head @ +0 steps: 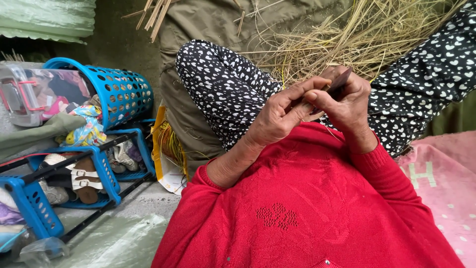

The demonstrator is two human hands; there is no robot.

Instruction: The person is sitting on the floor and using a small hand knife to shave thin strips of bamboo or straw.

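My two hands meet in front of my chest, above my lap. My left hand (280, 113) pinches a thin straw-coloured strip between thumb and fingers. My right hand (347, 101) grips a small dark blade (339, 83) that sticks up past its fingers, its edge against the strip. Most of the strip is hidden by my fingers. I wear a red knitted sweater (302, 208) and black trousers with white hearts (223, 89). A heap of dry straw (357, 34) lies just beyond my hands.
An olive cloth (198, 30) covers the ground under my legs. At left stand a blue plastic basket (119, 92) with clothes and a blue rack (29, 203) holding sandals and shoes. A yellow bag (168, 149) with fibres sits beside my knee. A pink cloth (446, 183) lies at right.
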